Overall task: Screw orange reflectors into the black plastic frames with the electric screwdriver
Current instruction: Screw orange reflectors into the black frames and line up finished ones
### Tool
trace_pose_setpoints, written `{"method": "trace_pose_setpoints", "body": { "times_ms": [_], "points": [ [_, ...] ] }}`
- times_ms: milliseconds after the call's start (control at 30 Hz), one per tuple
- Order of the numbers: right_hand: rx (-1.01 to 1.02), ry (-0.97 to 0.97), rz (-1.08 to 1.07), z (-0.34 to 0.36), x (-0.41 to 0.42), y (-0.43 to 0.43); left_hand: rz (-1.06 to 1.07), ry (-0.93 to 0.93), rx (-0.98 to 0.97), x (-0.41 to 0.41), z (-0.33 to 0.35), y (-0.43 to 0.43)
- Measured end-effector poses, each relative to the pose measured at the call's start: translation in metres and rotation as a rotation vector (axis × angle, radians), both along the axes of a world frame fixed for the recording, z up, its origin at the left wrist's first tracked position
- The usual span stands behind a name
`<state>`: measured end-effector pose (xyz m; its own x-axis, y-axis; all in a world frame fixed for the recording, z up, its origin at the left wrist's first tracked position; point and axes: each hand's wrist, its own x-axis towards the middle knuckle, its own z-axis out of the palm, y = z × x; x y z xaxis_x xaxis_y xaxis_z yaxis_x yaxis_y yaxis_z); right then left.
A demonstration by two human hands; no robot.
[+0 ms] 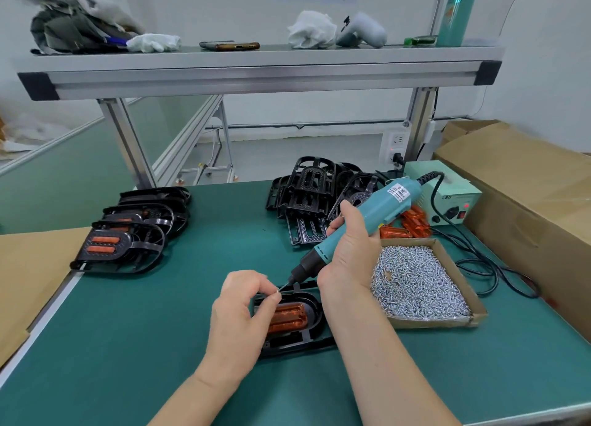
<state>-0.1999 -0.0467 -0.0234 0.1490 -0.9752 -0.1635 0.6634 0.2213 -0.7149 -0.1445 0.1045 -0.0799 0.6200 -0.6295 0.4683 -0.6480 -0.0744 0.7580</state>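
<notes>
The black frame (307, 339) in work lies flat on the green table (160, 329), near the bottom centre of the view, and an orange reflector (287, 318) sits inside it. The right hand (348, 259) has all fingers wrapped around the body of the electric screwdriver (367, 221), which leans with its bit pointing to 8 o'clock. The left hand (243, 310) pinches what looks like a small screw (277, 293) between thumb and forefinger, exactly at the bit tip, above the 11 o'clock corner of the frame.

The risks, as I judge them:
- The bit is tilted, so the screw can enter crooked and damage the plastic hole.
- The fingertips are very near the bit (if the motor starts early, they can be caught).
- No hand presses on the frame, so it can slide and the reflector can shift from its seat.
- The screw can drop; the tray of screws (431, 322) is at 2 o'clock.
</notes>
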Motion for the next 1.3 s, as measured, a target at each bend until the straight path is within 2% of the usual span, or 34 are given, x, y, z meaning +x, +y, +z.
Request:
{"method": "trace_pose_setpoints", "body": {
  "times_ms": [167, 467, 667, 733, 867, 1300],
  "points": [
    [-0.047, -0.007, -0.01, -0.001, -0.003, -0.002, -0.012, -0.114, -0.003, 0.0, -0.004, -0.004],
    [-0.172, 0.016, -0.021, -0.003, -0.007, -0.003, -0.034, -0.026, 0.087, 0.01, -0.01, -0.003],
    [-0.333, 0.13, -0.005, -0.008, -0.01, 0.002, -0.223, -0.039, 0.453, 0.028, -0.035, 0.011],
    [-0.388, 0.177, 0.002, -0.01, -0.009, 0.004, -0.241, -0.059, 0.513, 0.031, -0.041, 0.011],
    [-0.479, 0.239, 0.0, -0.01, -0.008, 0.008, -0.236, -0.08, 0.529, 0.032, -0.045, 0.009],
    [-0.486, 0.29, 0.03, -0.017, -0.003, 0.01, -0.247, -0.037, 0.534, 0.034, -0.047, 0.01]
  ]
}}
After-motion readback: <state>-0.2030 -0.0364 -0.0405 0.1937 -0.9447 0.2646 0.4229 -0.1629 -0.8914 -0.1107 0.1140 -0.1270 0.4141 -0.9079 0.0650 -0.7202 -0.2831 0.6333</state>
